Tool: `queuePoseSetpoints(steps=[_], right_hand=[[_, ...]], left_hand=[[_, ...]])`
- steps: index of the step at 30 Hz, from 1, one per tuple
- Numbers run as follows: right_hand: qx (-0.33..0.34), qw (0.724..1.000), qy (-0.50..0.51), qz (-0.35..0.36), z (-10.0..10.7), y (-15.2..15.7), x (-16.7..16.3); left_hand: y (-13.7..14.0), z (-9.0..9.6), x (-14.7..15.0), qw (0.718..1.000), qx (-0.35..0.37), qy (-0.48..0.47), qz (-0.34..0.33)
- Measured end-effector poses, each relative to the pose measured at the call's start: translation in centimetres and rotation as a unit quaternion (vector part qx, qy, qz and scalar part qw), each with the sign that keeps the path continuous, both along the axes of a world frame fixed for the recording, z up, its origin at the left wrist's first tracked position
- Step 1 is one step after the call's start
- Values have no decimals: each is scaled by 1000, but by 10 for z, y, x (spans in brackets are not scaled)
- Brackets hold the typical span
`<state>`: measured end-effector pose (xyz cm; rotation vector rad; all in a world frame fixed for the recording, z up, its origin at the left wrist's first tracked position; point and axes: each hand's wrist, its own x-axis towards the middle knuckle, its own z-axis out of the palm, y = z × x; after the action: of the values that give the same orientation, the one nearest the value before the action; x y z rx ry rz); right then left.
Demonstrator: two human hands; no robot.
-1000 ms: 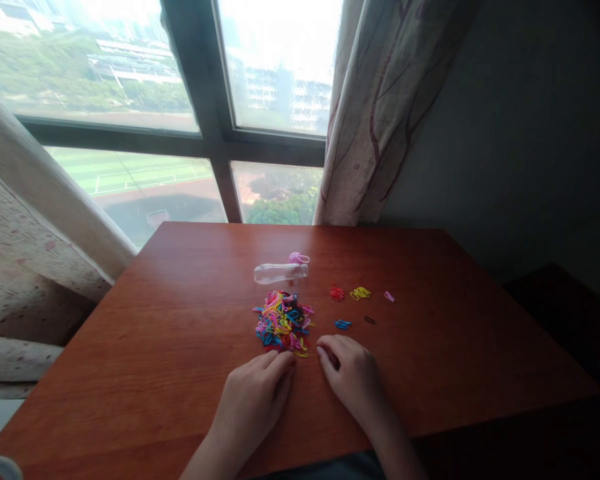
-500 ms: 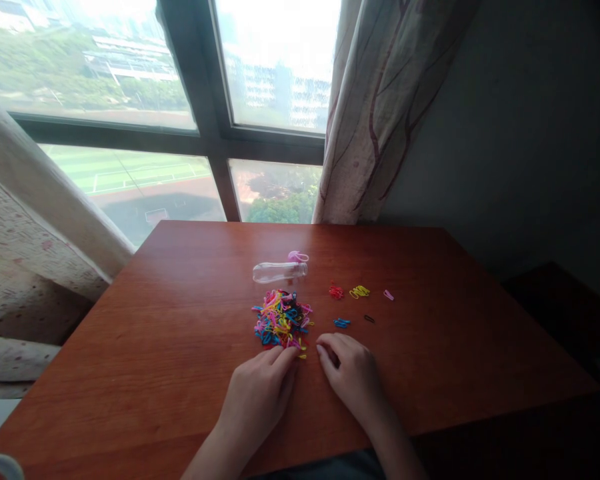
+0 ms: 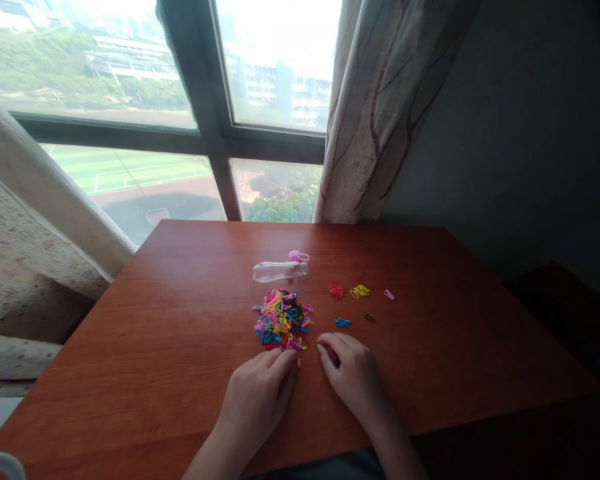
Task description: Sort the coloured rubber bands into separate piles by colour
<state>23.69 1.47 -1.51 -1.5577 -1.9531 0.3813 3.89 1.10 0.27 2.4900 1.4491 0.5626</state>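
Observation:
A heap of small looped clips (image 3: 283, 320) in pink, yellow, blue, red and black lies on the wooden table. At its near edge, my left hand (image 3: 261, 387) is closed in a pinch, with a yellow clip (image 3: 299, 362) showing at the fingertips. To the right of the heap, my right hand (image 3: 351, 373) rests on the table, fingers curled and thumb close to the forefinger; what they hold, if anything, is too small to make out. Beyond it lie sorted red clips (image 3: 336, 292), yellow clips (image 3: 361, 291), blue clips (image 3: 342, 323), a pink clip (image 3: 389, 294) and a black clip (image 3: 369, 319).
Behind the heap, a clear bottle (image 3: 279, 271) lies on its side, with a pink looped cap (image 3: 298, 256) beside its neck. The table (image 3: 145, 320) reaches a window with curtains (image 3: 375, 107). A white curved object (image 3: 3, 461) shows at the lower left.
The yellow clip at my left fingertips has turned and sits slightly nearer to me. My right hand has barely moved, and the sorted clips lie as before.

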Motion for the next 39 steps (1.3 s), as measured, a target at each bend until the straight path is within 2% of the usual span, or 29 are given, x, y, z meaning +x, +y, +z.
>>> queuePoseSetpoints(steps=[11,20,25,31,35,39], right_hand=[[7,1000,-12,2,2,0,-1],[-3,1000,-7,0,3,0,-1],[10,1000,-15,-4,4,0,-1],[-8,1000,12,-1,3,-1,-1],[-9,1000,11,-1,3,-1,-1],[-10,1000,7,-2,4,-1,-1]], left_hand=[[0,0,0,1000,-6,19,-5],[-5,1,-3,1000,-10,-10,7],[-7,0,-14,999,-4,-40,32],[-7,-1,-32,994,23,-51,91],[-4,-3,-36,990,50,-39,129],[0,-2,-34,990,47,-6,134]])
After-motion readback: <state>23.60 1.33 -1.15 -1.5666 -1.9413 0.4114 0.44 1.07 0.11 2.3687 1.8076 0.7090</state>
